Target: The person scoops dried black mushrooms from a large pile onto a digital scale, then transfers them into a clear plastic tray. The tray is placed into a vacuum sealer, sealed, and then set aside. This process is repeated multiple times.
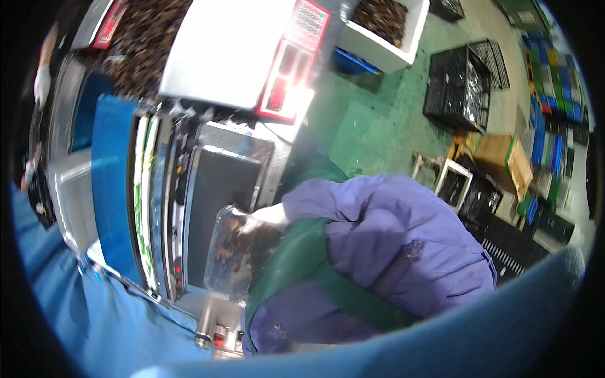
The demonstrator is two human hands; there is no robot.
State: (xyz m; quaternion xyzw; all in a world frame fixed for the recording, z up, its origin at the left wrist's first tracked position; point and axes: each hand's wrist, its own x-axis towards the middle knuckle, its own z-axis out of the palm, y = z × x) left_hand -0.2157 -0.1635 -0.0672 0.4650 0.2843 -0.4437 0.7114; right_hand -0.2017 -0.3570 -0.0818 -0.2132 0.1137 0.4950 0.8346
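My right hand [267, 216], in a white glove below a purple sleeve [316, 198], grips the upper end of a clear plastic bag [222, 260]. Brown pieces show dimly through the film; motion blurs them and the fingers. Beneath and beside the bag is a dark grey panel with a pale frame [220, 189]. A green apron [302, 255] covers part of the purple jacket close to the bag. My left hand is out of view.
A white scale [222, 52] stands beside heaped brown pieces [146, 42]. A blue panel [113, 189] lies farther left, near another person's gloved hand [41, 85]. A white box [378, 45], a black crate [446, 87] and a cardboard box [496, 153] occupy the floor side. A metal cylinder [206, 321] stands below.
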